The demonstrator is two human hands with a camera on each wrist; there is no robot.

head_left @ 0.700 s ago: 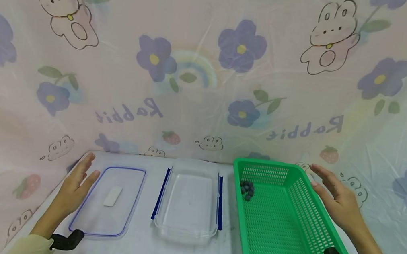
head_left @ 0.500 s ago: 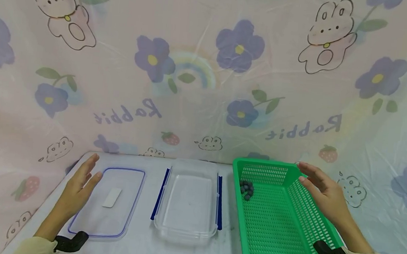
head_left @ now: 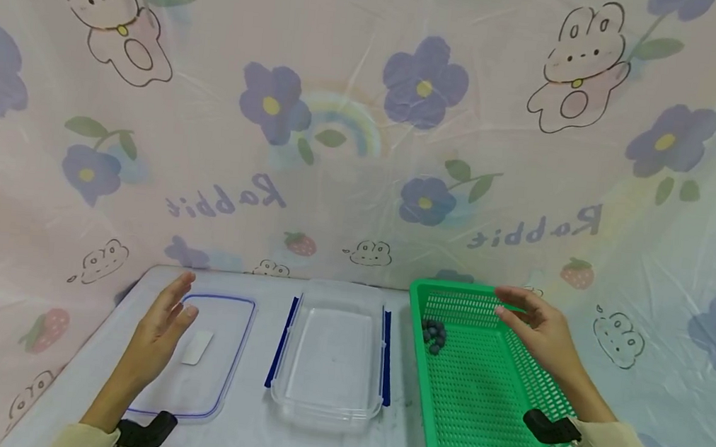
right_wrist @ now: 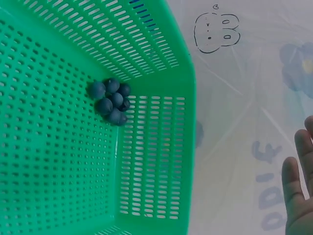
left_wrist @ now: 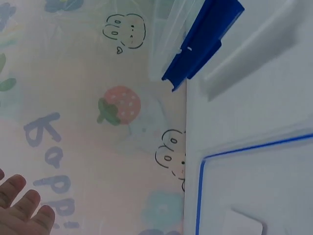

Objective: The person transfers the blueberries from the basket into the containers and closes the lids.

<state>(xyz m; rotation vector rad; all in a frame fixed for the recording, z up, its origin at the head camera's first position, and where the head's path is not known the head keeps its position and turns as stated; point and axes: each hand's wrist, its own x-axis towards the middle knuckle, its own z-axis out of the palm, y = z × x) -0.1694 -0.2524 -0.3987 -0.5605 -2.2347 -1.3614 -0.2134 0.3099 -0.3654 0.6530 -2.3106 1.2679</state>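
My left hand (head_left: 160, 330) hovers over the left part of a clear lid (head_left: 233, 354) with a blue sealing edge, fingers extended and holding nothing. A white rectangular piece (head_left: 196, 348) shows on that lid. My right hand (head_left: 540, 332), also holding nothing, is above the right side of a green perforated basket (head_left: 475, 418), its fingers loosely bent. Several dark round fruits like blueberries (right_wrist: 111, 100) lie clustered in one corner of the basket in the right wrist view. Between lid and basket stands a clear plastic container (head_left: 333, 356) with dark blue side clips.
A white-covered table (head_left: 244, 433) carries everything. Behind it hangs a pale curtain (head_left: 347, 201) printed with rabbits, flowers and strawberries. The container's blue clip (left_wrist: 200, 41) juts out at its side in the left wrist view. Black camera mounts (head_left: 144, 430) sit on both wrists.
Both hands have moved inward: the left hand rightward over the lid, the right hand leftward over the basket. The lid, container, basket and fruits have stayed in place.
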